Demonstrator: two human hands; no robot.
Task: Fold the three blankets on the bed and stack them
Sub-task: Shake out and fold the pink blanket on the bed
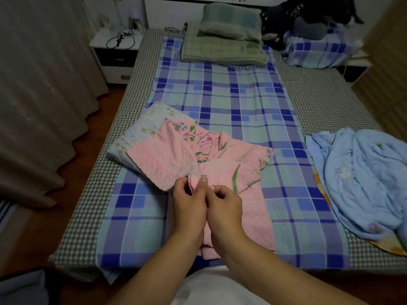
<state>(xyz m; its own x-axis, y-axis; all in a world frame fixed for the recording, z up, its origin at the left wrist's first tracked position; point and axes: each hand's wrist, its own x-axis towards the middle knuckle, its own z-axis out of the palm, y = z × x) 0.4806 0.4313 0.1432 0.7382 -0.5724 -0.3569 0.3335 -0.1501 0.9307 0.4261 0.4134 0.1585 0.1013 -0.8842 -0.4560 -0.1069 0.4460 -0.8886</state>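
Hands: your left hand (189, 194) and right hand (222, 200) sit side by side, touching, both pinching the pink blanket (220, 164) at one gathered edge.
Pink blanket: it lies half-folded near the foot edge of the bed (330, 100), running away from your hands toward the headboard, partly on a folded pale blanket (141, 128) at the left.
Blue blanket: crumpled at the right edge (363, 179), nearer your right hand.
Next move: probably draw the hands apart along that edge.
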